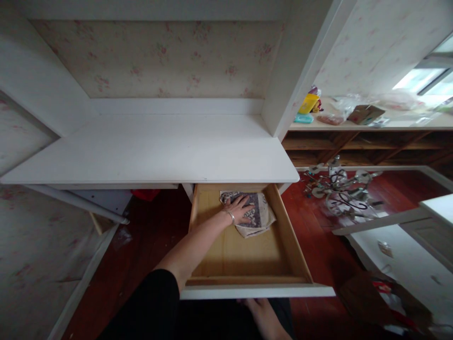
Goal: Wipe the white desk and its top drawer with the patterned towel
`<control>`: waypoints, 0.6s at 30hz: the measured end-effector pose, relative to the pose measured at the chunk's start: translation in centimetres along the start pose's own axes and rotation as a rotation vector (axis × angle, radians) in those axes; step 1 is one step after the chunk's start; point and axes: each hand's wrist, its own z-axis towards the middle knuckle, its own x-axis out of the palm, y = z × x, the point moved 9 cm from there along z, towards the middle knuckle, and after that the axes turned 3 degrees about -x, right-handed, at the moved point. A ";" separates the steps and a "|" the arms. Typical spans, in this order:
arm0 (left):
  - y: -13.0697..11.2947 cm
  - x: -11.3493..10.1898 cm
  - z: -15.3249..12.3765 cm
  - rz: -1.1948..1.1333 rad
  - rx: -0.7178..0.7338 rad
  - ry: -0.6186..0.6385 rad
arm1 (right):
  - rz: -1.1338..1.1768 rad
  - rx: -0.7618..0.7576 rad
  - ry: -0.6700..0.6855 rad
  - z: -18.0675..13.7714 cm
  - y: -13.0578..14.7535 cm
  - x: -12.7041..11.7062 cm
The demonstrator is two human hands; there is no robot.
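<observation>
Left hand (238,209) spreads flat atop the cloth (264,213); right hand (262,311), its grip hidden, is farther, by the drawer front (258,292).

L arm (198,247): plain blk sleeve (150,300), wide rounded opening, ends approx. at elbow; forearm bare below. Thin silvery bracelet (231,216) w/ slight shine round L wrist, poss. >1 band, too small to tell. L hand (239,209) bare. R hand (260,310) also bare, partly hidden. Blk clothing (208,318) at lap, same dark tone as sleeve; fabric details too dim.
</observation>
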 end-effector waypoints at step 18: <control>-9.1 4.8 -7.7 0.002 0.168 0.066 | 0.055 -0.049 0.021 0.0 0.3 0.3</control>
